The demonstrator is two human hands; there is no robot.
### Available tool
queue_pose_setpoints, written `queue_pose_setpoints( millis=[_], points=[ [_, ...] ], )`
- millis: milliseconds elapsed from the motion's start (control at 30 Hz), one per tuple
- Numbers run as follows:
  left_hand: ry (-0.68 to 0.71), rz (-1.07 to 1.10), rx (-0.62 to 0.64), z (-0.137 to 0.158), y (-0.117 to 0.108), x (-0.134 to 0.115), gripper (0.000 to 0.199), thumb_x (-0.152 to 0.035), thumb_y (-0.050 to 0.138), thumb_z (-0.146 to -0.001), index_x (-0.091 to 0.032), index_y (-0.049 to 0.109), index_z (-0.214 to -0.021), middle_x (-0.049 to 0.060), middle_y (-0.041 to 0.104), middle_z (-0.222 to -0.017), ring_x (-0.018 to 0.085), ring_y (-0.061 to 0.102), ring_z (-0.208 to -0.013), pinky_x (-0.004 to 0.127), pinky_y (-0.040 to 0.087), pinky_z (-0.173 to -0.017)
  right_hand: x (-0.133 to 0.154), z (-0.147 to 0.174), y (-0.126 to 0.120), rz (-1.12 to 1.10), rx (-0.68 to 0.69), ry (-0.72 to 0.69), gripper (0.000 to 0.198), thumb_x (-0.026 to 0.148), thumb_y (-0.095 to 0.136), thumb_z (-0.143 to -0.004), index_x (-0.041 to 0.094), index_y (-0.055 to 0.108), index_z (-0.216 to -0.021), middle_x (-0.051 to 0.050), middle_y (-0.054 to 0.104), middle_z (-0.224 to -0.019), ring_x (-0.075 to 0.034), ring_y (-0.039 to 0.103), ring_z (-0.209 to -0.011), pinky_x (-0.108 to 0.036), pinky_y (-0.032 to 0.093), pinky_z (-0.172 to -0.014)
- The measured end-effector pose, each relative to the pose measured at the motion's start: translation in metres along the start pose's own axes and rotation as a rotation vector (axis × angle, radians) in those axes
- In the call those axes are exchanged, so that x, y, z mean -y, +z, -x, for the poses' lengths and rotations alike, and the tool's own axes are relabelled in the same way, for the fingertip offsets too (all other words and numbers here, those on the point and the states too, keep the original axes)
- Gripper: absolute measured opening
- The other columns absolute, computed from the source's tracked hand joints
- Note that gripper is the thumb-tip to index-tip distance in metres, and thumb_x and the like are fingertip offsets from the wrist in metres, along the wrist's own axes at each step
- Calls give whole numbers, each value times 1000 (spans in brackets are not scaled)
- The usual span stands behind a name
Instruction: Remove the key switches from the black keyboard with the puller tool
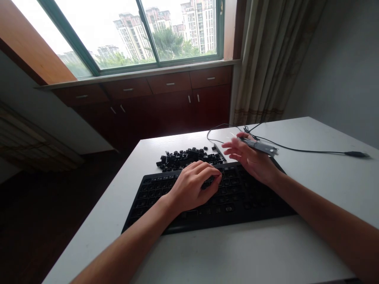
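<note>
A black keyboard (pixel 177 226) lies on the white table, with many of its key positions showing bare square sockets. My left hand (pixel 192 185) rests over its middle, thumb and forefinger tips pressed together; anything between them is too small to make out. Above the keyboard's right half is my right hand (pixel 251 159), blurred, its fingers stretched to the left. A grey tool (pixel 262 147) with thin wire ends, which looks like a keycap puller, is held across that hand. Just beyond the keyboard's back edge, loose black keycaps (pixel 189 156) form a pile.
A black cable (pixel 302 150) runs over the white table (pixel 331 177) to a dark plug end on the right. A thin pale edge of a flat object (pixel 219 152) shows beside the pile. Past the table stand dark red cabinets (pixel 166 110) under a window.
</note>
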State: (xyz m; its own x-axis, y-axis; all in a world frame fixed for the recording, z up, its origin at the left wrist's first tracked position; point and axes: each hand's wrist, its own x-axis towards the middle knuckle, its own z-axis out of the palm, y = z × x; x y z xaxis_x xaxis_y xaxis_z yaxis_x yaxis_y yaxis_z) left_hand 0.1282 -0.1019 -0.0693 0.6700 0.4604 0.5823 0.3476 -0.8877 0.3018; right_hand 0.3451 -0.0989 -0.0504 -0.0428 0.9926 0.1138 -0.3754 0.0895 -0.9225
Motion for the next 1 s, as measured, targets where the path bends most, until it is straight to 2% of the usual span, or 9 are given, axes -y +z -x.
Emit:
queue_pose_setpoints(
  millis=[100,200,300,367,467,567,667,800,1000],
  points=[
    [1,1,-1,0,0,0,15,-17,59,-89,-19,62,-104,4,70,-96,14,60,-84,32,51,-78,-3,-2,-2,183,-80,-70,40,64,53,-91,25,55,-95,3,61,-59,-13,56,-54,-26,42,-56],
    [0,2,4,-1,0,0,15,-17,59,-89,-19,62,-104,4,70,-96,14,59,-84,32,51,-78,-4,-4,-4,277,-174,-191,47,68,46,-92,26,66,-93,2,52,-59,-12,43,-52,-27,33,-51],
    [-2,4,11,-1,0,0,17,-17,59,-89,-19,62,-105,4,70,-97,14,59,-84,32,51,-78,-4,-5,-6,336,-250,-272,47,65,48,-93,26,71,-84,-2,61,-84,-14,51,-71,-27,41,-64],
    [-2,3,13,-1,1,0,17,-16,60,-89,-19,62,-106,3,70,-97,14,59,-85,32,51,-79,-4,-6,-6,307,-263,-280,48,62,50,-94,24,67,-71,-3,64,-93,-17,57,-89,-29,46,-78],
    [1,-8,24,-1,1,0,18,-16,60,-89,-19,61,-106,3,70,-98,14,59,-85,32,51,-80,-5,-6,-6,100,-205,-231,51,53,54,-93,20,52,-55,-4,66,-91,-21,60,-103,-33,47,-94],
    [6,-29,37,-1,1,-1,19,-17,60,-89,-19,62,-107,4,70,-98,14,60,-86,32,51,-81,-4,-5,-5,-154,-144,-111,45,44,66,-86,19,44,-56,-4,66,-84,-21,64,-99,-35,50,-97],
    [11,-40,43,-1,2,0,19,-17,59,-89,-19,62,-108,4,70,-98,14,60,-86,32,51,-80,-3,-5,-2,-270,-139,-43,44,44,74,-81,20,44,-61,0,54,-70,-15,62,-79,-31,54,-83],
    [18,-40,56,0,2,0,20,-17,60,-89,-20,61,-109,3,69,-99,14,60,-86,31,51,-80,-1,-6,4,-280,-119,-29,47,48,76,-80,20,41,-65,6,31,-60,-8,36,-52,-25,40,-53],
    [16,-54,85,-1,2,0,21,-18,59,-90,-20,60,-110,3,69,-100,14,59,-87,31,50,-81,-14,-7,13,-247,-64,13,44,48,76,-81,20,44,-68,4,36,-64,-9,35,-57,-25,34,-53]
  ],
)
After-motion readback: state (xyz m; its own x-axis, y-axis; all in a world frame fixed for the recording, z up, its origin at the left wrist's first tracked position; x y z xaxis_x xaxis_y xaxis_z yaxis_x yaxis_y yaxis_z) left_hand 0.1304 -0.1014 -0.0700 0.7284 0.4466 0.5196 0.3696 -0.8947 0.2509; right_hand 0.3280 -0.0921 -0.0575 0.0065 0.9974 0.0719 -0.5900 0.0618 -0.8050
